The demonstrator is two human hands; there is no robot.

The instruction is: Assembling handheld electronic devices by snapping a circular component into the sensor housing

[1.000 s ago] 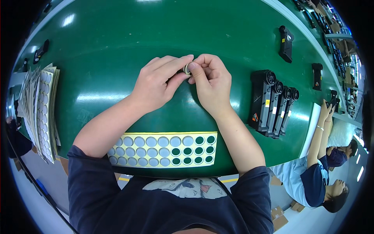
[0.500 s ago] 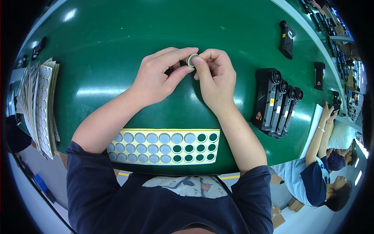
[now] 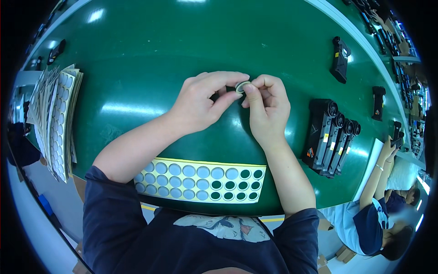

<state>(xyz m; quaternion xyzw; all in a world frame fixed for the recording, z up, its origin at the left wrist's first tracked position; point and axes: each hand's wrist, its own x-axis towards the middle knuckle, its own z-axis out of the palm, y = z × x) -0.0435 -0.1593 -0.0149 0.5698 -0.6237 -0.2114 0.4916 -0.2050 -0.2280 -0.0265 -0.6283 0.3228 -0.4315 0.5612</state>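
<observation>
Above the middle of the green table (image 3: 150,59), my two hands meet around a small round disc (image 3: 242,87) with a pale rim. The fingertips and thumb of my left hand (image 3: 198,102) pinch its left side. From the other side, my right hand (image 3: 270,112) has its thumb on the disc's face, with the fingers curled behind. The disc is tilted and partly covered by fingers. Nearer me lies a pale yellow backing sheet (image 3: 210,162) with rows of round grey-white pads (image 3: 188,183). Toward its right end, several round holes show the green table through them.
A fanned stack of similar pad sheets (image 3: 64,114) stands at the left edge. Several black tool-like housings (image 3: 321,137) stand in a row on the right. Further single black units (image 3: 340,61) lie beyond them. Another person's forearms (image 3: 376,178) reach in at the far right.
The whole view has shifted, so table items and hands appear lower and slightly farther right. Both hands still grip the disc, which is now tilted differently between the fingers.
</observation>
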